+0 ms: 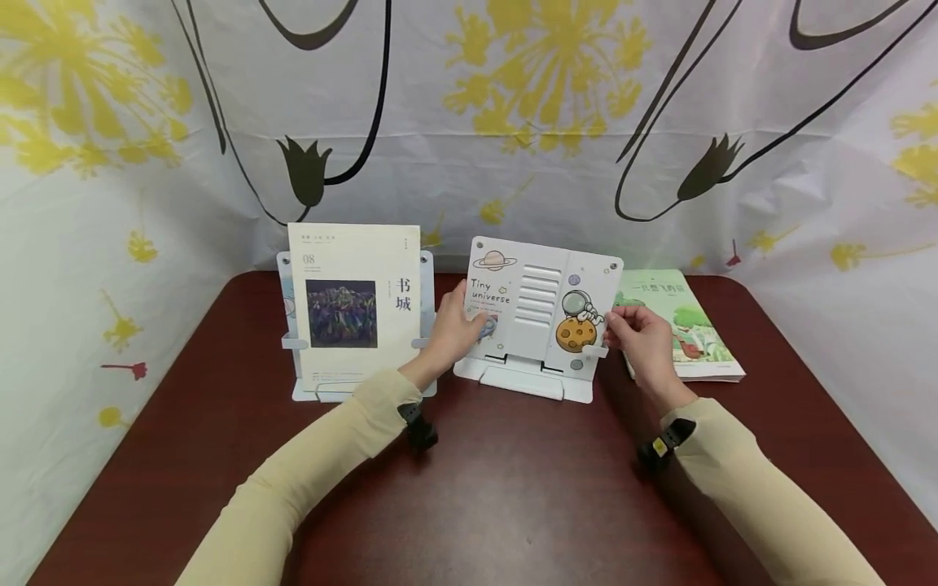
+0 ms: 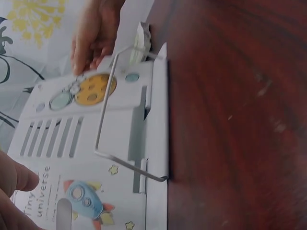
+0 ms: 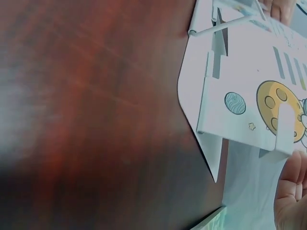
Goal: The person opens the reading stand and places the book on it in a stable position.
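Note:
A white book stand (image 1: 538, 325) with a "Tiny universe" print, a planet and an astronaut stands tilted back on the table. My left hand (image 1: 449, 332) grips its left edge, thumb on the front. At the right edge, just above the small side clip, my right hand (image 1: 646, 340) pinches the panel. The left wrist view shows a bent wire page holder (image 2: 101, 124) in front of the stand's lower ledge. The fingers behind the panel are hidden. Close to my left hand, a cream magazine (image 1: 399, 358) rests upright on a second stand (image 1: 427, 285).
A green illustrated book (image 1: 707, 338) lies flat behind my right hand, partly covered by the stand. The dark red table (image 1: 513, 488) runs back to a white curtain (image 1: 410, 106) with yellow and dark flower prints.

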